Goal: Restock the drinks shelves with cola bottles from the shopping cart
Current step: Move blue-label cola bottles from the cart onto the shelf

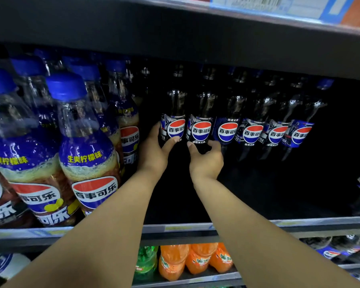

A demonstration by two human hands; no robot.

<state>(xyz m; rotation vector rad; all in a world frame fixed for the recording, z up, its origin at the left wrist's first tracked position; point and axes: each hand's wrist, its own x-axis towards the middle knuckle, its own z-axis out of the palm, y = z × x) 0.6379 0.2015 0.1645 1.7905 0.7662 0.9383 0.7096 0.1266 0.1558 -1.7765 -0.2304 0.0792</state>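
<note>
Now setting two cola bottles [176, 129] on shelf [258, 223], just right of lemon bottles [87, 146]: one gripped in left hand [154, 151], other in right hand [206, 161]. Next, likely: seat upright, let go, back to cart.

Three orange soda bottles [197, 259] stand side by side at the bottom, with a green soda bottle [146, 261] just beside them on the left. A blurred price strip [175, 227] runs above them. At the top right is a blue and orange sign [339, 9], unreadable.
</note>
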